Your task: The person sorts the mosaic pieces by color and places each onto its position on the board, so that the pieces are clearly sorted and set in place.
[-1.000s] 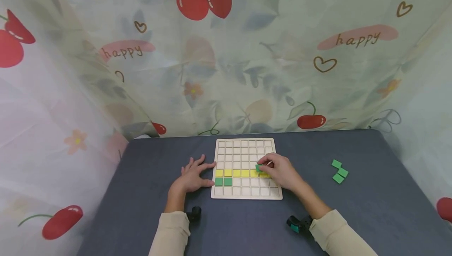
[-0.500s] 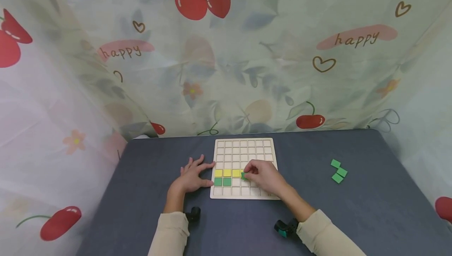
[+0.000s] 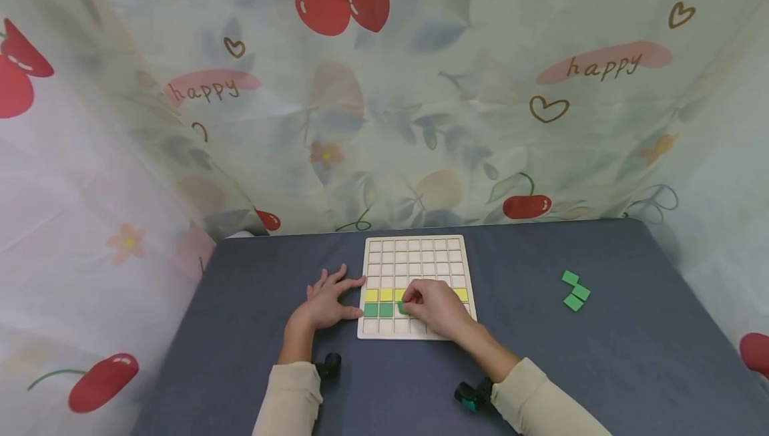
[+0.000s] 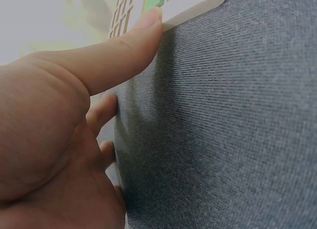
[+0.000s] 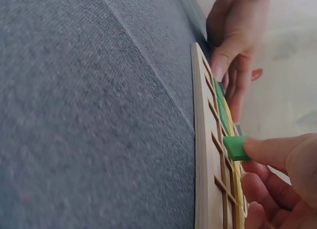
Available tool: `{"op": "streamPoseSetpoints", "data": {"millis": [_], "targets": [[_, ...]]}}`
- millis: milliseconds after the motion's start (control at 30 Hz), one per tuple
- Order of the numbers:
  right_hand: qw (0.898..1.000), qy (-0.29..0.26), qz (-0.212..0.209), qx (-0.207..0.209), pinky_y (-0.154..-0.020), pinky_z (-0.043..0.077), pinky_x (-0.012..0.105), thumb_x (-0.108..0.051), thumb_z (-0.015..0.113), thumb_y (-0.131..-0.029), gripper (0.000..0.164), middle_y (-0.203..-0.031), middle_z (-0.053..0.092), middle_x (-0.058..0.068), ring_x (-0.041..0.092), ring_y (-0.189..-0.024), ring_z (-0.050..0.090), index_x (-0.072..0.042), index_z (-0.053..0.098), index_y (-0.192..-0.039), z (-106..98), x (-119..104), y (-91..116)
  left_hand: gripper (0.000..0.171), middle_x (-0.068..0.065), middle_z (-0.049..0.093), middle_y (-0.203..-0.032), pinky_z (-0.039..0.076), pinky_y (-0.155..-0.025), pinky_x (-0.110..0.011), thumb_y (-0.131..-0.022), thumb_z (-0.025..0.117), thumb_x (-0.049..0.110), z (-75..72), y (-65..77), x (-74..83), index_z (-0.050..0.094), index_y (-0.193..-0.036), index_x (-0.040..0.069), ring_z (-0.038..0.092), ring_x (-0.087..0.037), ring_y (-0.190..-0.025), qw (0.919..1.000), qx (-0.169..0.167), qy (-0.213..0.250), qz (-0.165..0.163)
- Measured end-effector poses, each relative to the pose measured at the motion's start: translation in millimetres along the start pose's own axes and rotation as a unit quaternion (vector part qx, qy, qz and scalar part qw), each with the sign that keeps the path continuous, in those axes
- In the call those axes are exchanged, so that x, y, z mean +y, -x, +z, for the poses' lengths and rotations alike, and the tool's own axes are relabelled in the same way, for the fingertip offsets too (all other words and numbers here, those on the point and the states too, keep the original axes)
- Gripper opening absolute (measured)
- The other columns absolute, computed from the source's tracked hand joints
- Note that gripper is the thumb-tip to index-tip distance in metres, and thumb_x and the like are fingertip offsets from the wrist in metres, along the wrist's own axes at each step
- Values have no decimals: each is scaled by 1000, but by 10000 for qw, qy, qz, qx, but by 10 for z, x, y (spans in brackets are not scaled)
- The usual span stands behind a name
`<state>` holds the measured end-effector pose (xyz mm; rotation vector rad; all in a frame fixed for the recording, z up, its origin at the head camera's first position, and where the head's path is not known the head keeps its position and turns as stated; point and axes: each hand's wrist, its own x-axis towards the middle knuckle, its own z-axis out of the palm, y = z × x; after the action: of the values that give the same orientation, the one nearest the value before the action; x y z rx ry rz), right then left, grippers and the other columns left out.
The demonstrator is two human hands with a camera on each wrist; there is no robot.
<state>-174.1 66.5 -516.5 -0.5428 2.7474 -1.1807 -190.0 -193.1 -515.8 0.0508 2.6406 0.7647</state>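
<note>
A pale wooden grid board (image 3: 414, 259) lies on the dark cloth. Across it runs a row of yellow square tiles (image 3: 386, 295), partly covered by the right hand. Two green tiles (image 3: 378, 310) fill the leftmost cells of the row below. My right hand (image 3: 437, 308) pinches one green square tile (image 5: 235, 147) between thumb and fingers, just right of those two; the right wrist view shows it tilted above the cells. My left hand (image 3: 324, 302) rests beside the board with fingers spread, its thumb (image 4: 148, 21) touching the left edge.
Several loose green tiles (image 3: 577, 292) lie on the cloth-covered table (image 3: 517, 259) to the right. A dark wrist device (image 3: 471, 396) sits at the right cuff, another (image 3: 330, 364) at the left. A patterned curtain (image 3: 396, 122) hangs behind and around the table.
My right hand has moved left and slightly nearer across the board, carrying the green tile from the yellow row's right part to beside the two green tiles. The left hand has stayed put.
</note>
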Motion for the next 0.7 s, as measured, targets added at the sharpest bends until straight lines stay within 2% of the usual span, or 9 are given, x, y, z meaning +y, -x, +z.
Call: {"op": "streamPoseSetpoints", "data": {"millis": [133,367,533,700], "targets": [[9998,193,-26,77,-60,46,22,-19,79,-89,9,-75,66,-11,3,-65,55,-21,72,-85,43,-38,-3,72,-8,20,-173,0,-124,-71,-85,82,40,1,2,3,52,-150,35,-2,-43,-160,10000,16,13,14],[9947,888,-266,437,-62,46,21,-18,81,-88,8,-79,62,-9,4,-69,54,-19,74,-85,103,-78,21,72,-8,20,-173,0,-124,-71,-85,81,39,-22,14,23,52,-150,34,-3,-44,-160,10000,-1,35,48],[9898,1217,-515,530,-60,44,20,-20,82,-87,6,-81,59,-8,4,-68,50,-18,76,-88,135,-81,37,72,-8,19,-173,-1,-124,-71,-85,81,39,-24,9,6,51,-150,35,-4,-43,-160,10000,-29,44,29],[9856,1451,-651,569,-61,45,21,-25,83,-86,10,-86,60,-6,8,-73,53,-16,81,-91,151,-59,69,72,-8,19,-173,0,-124,-71,-86,81,39,-16,8,-1,51,-151,34,-3,-43,-160,10000,-50,25,31]]}}
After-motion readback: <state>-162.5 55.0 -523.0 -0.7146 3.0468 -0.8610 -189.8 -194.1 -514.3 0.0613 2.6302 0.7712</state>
